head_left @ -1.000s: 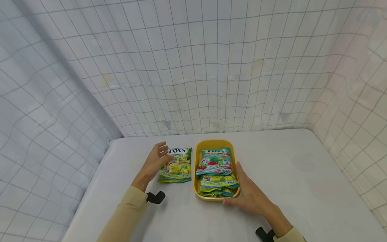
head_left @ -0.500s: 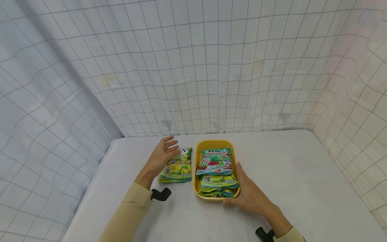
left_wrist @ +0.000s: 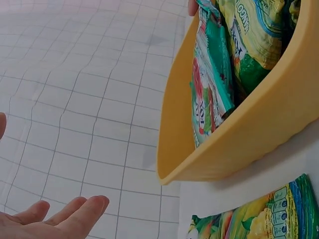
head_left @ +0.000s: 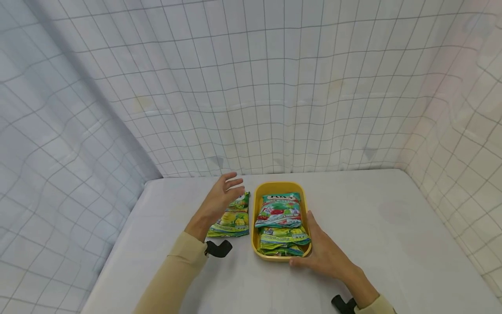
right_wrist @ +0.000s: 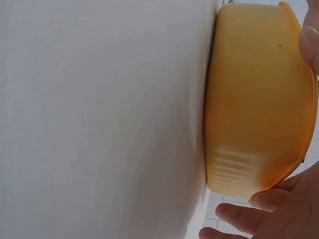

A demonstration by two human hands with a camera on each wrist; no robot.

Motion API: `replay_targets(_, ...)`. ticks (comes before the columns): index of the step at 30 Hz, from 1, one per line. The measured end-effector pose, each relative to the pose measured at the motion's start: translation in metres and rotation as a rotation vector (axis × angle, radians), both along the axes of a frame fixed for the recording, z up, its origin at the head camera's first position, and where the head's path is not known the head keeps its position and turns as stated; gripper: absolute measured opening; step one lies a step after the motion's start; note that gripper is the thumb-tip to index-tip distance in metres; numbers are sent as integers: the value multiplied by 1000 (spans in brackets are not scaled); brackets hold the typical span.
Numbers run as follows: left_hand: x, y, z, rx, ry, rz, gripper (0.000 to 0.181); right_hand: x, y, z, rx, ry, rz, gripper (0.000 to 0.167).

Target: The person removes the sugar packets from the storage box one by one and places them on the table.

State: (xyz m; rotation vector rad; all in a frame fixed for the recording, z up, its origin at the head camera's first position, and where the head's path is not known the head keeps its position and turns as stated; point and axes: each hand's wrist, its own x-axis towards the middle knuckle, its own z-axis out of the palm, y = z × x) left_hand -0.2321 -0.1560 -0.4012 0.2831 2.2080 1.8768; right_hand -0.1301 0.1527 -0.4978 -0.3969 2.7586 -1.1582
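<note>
My left hand [head_left: 217,196] hovers over a yellow-green candy bag [head_left: 236,222] on the table, its fingers extended and holding nothing. The left wrist view shows that candy bag [left_wrist: 259,219] below the yellow tub [left_wrist: 234,159]. My right hand [head_left: 323,253] rests against the near right corner of the tub [head_left: 256,196], thumb at the near side and fingers along the right side. In the right wrist view, its spread fingers [right_wrist: 244,216] touch the rim. Inside the tub, a teal Fox's candy bag [head_left: 279,211] leans on several yellow-green candy bags [head_left: 282,237].
A white table [head_left: 372,218] carries everything. White grid-patterned cloth walls [head_left: 274,87] rise behind it and at both sides. A black wrist mount [head_left: 219,248] sticks out from my left sleeve [head_left: 176,270].
My left hand has shifted right and away from me across the candy bag, covering more of its upper left part. My right hand and the tub have stayed in place.
</note>
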Motion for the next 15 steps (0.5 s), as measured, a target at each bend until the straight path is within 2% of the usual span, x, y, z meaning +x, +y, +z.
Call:
replay_targets(7,-2,17,-3,-1,-40,-35,76,-1,1,-1,-8,0,-6,141)
replay_targets(10,-2,23,-5,-24,-65,-40,77,-1,1,-1,-14,2,1,142)
replay_targets(15,-3,31,-7,-58,-71,-52,77,-1,2,-1,-20,-2,3,142)
